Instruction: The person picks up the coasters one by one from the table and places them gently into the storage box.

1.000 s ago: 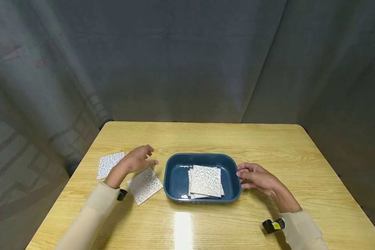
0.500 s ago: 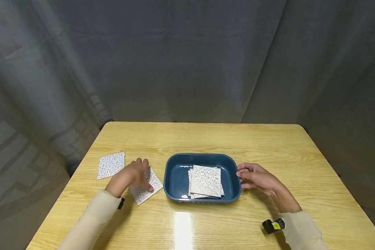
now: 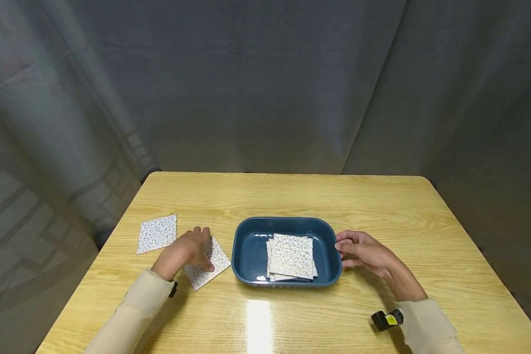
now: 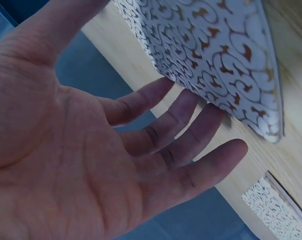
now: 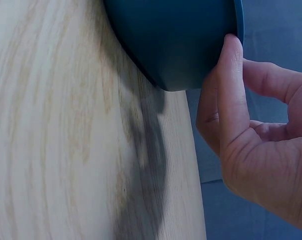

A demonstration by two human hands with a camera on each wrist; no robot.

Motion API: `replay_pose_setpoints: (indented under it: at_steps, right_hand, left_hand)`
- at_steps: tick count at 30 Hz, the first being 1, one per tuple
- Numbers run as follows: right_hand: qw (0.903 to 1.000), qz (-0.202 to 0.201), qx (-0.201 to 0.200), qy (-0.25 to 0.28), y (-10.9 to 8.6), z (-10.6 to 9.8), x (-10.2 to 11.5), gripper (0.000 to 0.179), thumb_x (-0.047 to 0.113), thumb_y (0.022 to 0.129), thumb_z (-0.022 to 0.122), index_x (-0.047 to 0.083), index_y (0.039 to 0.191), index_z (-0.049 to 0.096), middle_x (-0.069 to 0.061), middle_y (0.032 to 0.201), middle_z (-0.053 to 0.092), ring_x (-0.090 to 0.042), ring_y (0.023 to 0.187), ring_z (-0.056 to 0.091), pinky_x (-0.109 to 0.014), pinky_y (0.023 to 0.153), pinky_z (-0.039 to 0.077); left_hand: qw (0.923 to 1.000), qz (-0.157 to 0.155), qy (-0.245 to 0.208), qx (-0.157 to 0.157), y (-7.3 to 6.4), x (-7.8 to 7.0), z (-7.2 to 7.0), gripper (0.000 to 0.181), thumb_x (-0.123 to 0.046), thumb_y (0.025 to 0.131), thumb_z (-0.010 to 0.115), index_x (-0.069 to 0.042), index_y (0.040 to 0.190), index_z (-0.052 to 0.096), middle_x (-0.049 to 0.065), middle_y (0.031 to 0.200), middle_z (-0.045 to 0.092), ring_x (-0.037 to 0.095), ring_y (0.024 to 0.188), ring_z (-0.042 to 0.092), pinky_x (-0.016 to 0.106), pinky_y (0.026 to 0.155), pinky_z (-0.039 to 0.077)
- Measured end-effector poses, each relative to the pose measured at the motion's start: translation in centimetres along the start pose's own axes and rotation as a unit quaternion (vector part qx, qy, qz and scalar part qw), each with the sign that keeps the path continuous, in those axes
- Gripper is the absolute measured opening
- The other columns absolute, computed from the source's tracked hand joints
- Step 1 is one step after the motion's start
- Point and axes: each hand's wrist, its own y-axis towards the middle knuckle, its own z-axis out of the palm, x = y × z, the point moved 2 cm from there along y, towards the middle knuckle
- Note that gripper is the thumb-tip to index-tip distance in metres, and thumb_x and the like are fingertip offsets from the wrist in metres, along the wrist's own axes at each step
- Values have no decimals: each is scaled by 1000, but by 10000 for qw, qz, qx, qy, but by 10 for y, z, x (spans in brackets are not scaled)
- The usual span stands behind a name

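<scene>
My left hand (image 3: 185, 251) reaches over a square white tile (image 3: 217, 256) with a scroll pattern, left of a dark blue plastic basin (image 3: 250, 282). In the left wrist view, its fingertips (image 4: 188, 97) meet one edge of the patterned tile (image 4: 210, 45), while the thumb runs out of frame across the tile. Over at the basin's right end, my right hand (image 3: 365, 253) holds the rim between thumb and fingers; the right wrist view shows a fingertip (image 5: 232, 45) against the outer wall (image 5: 175, 40). Several similar tiles (image 3: 292, 255) lie stacked inside the basin.
Another patterned tile (image 3: 157, 233) lies farther left on the wooden table (image 3: 292, 196). Grey curtains (image 3: 256, 98) hang behind the table and along its sides. A bright reflection shows on the tabletop in front of the basin.
My left hand has come down onto the nearer tile, and its thumb has drawn slightly left over it. The right hand and the basin have stayed put.
</scene>
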Motion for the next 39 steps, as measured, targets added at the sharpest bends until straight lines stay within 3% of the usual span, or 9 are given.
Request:
replay_pose_setpoints:
  at_steps: [13,22,32,39]
  right_hand:
    - [10000,18,-27,29,-1,0,0,38,9,100,56,-16,123,41,-9,96,56,-16,87,61,-33,76,62]
    - [10000,10,-11,37,-1,-1,0,36,10,100,56,-15,122,42,-9,96,56,-16,87,61,-32,75,62]
    - [10000,20,14,11,1,-1,-1,34,10,100,56,-14,122,43,-9,96,57,-15,87,61,-33,75,62]
    - [10000,59,1,29,1,-1,-1,34,10,100,56,-14,122,43,-9,95,56,-15,86,61,-33,75,62]
  left_hand:
    - [9999,29,-164,2,3,4,3,80,-34,67,94,0,121,46,20,108,53,37,102,57,51,85,52]
    - [9997,-30,-213,-84,5,2,3,79,-34,64,95,-1,116,45,18,101,48,29,84,54,45,74,52]
    - [9995,103,-142,-273,0,0,-2,75,-34,67,93,-1,118,49,21,110,51,35,94,58,49,80,53]
    - [9995,232,-104,-190,-2,3,-9,63,-29,75,88,-1,119,53,21,112,61,37,101,62,52,88,53]
